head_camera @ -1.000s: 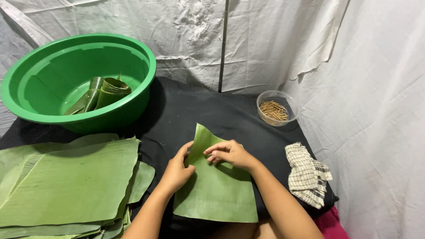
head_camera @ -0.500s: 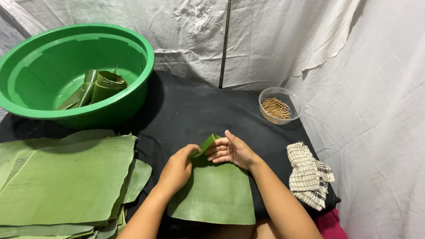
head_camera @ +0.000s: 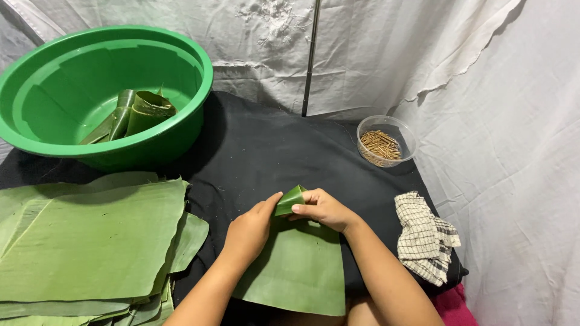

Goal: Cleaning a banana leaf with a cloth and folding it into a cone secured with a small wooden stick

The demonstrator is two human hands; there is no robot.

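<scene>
Green banana leaf (head_camera: 296, 271) lies flat, its top corner folded and pinched between left hand (head_camera: 249, 229) and right hand (head_camera: 323, 208).

1 head-worn camera looks steeply down and forward, close over the desk (head_camera: 272, 145), facing a white sheet backdrop (head_camera: 423, 54).

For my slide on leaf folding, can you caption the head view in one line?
Both hands, left hand and right hand, fold a banana leaf corner on black cloth.
</scene>
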